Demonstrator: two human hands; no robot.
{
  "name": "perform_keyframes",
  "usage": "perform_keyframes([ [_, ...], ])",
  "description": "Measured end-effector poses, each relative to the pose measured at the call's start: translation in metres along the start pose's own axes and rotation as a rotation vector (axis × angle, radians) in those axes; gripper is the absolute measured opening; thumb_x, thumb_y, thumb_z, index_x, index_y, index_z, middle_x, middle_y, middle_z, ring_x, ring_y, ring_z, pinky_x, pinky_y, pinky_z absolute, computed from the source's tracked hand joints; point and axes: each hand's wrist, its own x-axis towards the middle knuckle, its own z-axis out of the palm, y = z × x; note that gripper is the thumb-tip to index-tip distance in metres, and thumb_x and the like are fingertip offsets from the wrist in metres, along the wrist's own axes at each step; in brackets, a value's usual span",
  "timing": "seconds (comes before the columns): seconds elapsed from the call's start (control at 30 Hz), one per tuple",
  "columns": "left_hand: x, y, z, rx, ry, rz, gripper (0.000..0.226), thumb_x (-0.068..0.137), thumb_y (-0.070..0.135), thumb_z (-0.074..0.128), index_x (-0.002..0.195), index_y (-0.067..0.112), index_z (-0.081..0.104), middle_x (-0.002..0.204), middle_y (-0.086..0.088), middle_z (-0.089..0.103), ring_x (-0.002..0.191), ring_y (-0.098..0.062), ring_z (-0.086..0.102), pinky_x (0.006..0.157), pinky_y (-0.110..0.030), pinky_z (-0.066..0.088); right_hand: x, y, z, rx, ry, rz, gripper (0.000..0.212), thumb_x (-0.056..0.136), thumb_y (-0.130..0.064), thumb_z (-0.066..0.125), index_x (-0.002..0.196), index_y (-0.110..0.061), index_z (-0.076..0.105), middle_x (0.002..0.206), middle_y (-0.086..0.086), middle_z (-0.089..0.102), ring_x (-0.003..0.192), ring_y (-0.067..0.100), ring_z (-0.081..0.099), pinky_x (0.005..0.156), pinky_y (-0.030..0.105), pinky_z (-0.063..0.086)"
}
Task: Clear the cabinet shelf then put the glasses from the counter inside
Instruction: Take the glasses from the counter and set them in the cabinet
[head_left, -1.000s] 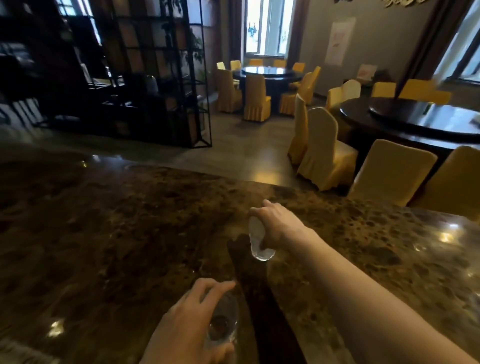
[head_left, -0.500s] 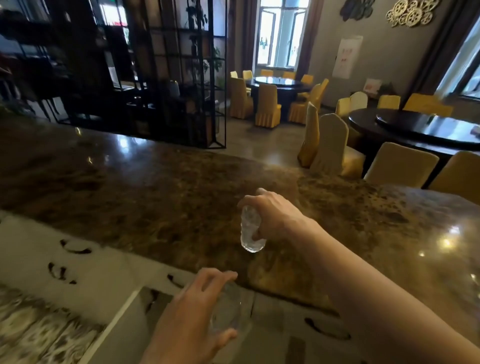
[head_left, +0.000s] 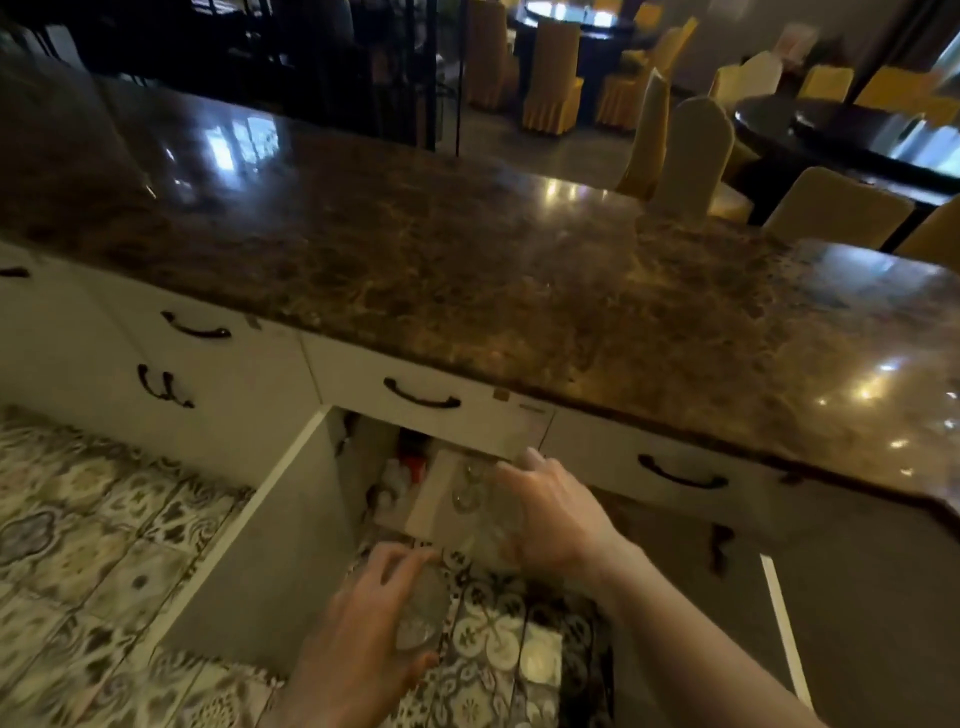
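My right hand (head_left: 556, 514) grips a clear glass (head_left: 485, 519) at the mouth of the open cabinet, just over the pale shelf (head_left: 431, 499). A second clear glass (head_left: 418, 616) is held in my left hand (head_left: 363, 639), lower and nearer to me, above the patterned floor. The cabinet sits under the dark marble counter (head_left: 467, 249). Both cabinet doors stand open, the left door (head_left: 260, 551) and the right door (head_left: 857, 597). Small white and red items (head_left: 402, 475) sit deep inside at the left, partly hidden in shadow.
White drawer fronts with dark handles (head_left: 421, 397) run under the counter edge. Patterned floor tiles (head_left: 78, 545) lie to the left and below. Beyond the counter are yellow-covered chairs (head_left: 685, 150), dark round tables (head_left: 857, 130) and a black metal shelf rack (head_left: 311, 62).
My view has dropped from the countertop to the cabinet below. Both hands came down off the counter with their glasses; the right one now reaches into the cabinet opening.
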Motion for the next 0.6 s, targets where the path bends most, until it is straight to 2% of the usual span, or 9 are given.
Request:
perform_keyframes([
  [0.07,0.004,-0.007,0.022,-0.003,-0.019,-0.042,0.086,0.066,0.053,0.081,0.131,0.060,0.025,0.124,0.034,0.025,0.108,-0.004,0.045,0.093,-0.028,0.045,-0.009,0.018,0.037,0.027,-0.015,0.046,0.080,0.078,-0.028,0.081,0.145,-0.039,0.039,0.137,0.001,0.043,0.124,0.027,0.045,0.095,0.040,0.053],
  [0.23,0.047,-0.032,0.100,0.009,-0.082,-0.049,0.085,0.067,0.055,0.077,0.139,0.048,0.033,0.139,0.019,0.031,0.122,-0.009,0.046,0.104,-0.035,0.044,-0.010,0.079,0.133,0.077,-0.049,0.178,0.073,0.081,-0.026,0.079,0.139,-0.039,0.037,0.139,-0.001,0.038,0.128,0.031,0.041,0.089,0.043,0.054],
  [0.3,0.065,-0.042,0.128,-0.012,-0.010,-0.056,0.076,0.061,0.050,0.078,0.131,0.042,0.049,0.130,0.011,0.047,0.112,-0.015,0.056,0.092,-0.037,0.053,-0.003,0.102,0.162,0.074,-0.066,0.214,0.067,0.083,-0.024,0.076,0.136,-0.038,0.038,0.137,0.000,0.033,0.127,0.032,0.038,0.086,0.042,0.054],
  [0.37,0.087,-0.054,0.167,-0.036,0.070,-0.081,0.074,0.057,0.040,0.085,0.124,0.043,0.053,0.120,0.009,0.054,0.101,-0.018,0.063,0.080,-0.038,0.058,0.006,0.130,0.197,0.097,-0.097,0.247,0.067,0.086,-0.023,0.075,0.138,-0.038,0.036,0.143,0.002,0.027,0.132,0.034,0.032,0.090,0.042,0.052],
  [0.43,0.113,-0.078,0.211,-0.021,0.093,-0.076,0.076,0.058,0.035,0.089,0.126,0.038,0.053,0.121,0.009,0.054,0.098,-0.016,0.062,0.077,-0.032,0.056,0.019,0.157,0.236,0.103,-0.105,0.270,0.070,0.087,-0.021,0.074,0.142,-0.037,0.033,0.151,0.004,0.021,0.138,0.036,0.027,0.095,0.043,0.052],
  [0.5,0.143,-0.108,0.250,-0.004,0.083,-0.082,0.080,0.062,0.038,0.088,0.130,0.040,0.048,0.127,0.014,0.047,0.104,-0.007,0.052,0.083,-0.019,0.046,0.036,0.179,0.274,0.100,-0.110,0.282,0.074,0.087,-0.017,0.073,0.144,-0.036,0.029,0.156,0.004,0.018,0.143,0.038,0.023,0.098,0.044,0.050],
  [0.6,0.192,-0.152,0.309,-0.034,0.061,-0.125,0.085,0.057,0.034,0.087,0.127,0.047,0.042,0.125,0.023,0.037,0.102,-0.010,0.052,0.086,-0.027,0.048,0.063,0.207,0.336,0.084,-0.085,0.311,0.078,0.086,-0.017,0.073,0.146,-0.036,0.026,0.157,0.006,0.019,0.144,0.037,0.023,0.100,0.043,0.050],
])
